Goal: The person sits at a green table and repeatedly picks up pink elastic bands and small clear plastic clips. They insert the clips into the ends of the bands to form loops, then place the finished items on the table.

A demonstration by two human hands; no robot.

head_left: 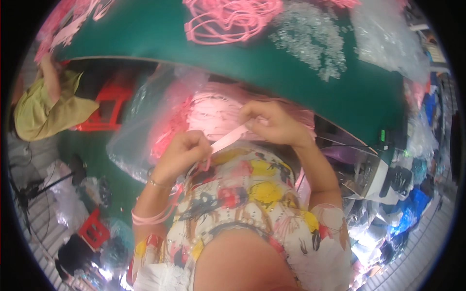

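A flat pale pink strap runs slantwise between my hands, in front of my body. Its lower left end is closed in the fingers of my left hand, and a bit of pink hangs below that hand. My right hand, a little higher and farther away, pinches the upper end between thumb and fingers. Behind the strap lies a thick pile of pale pink straps, partly under the table edge. Thin pink loops circle my left forearm.
The green table carries tangled pink cords, small clear plastic pieces and a clear plastic bag. A bag of darker pink straps is left of the pile. Farther left are a red stool and another person.
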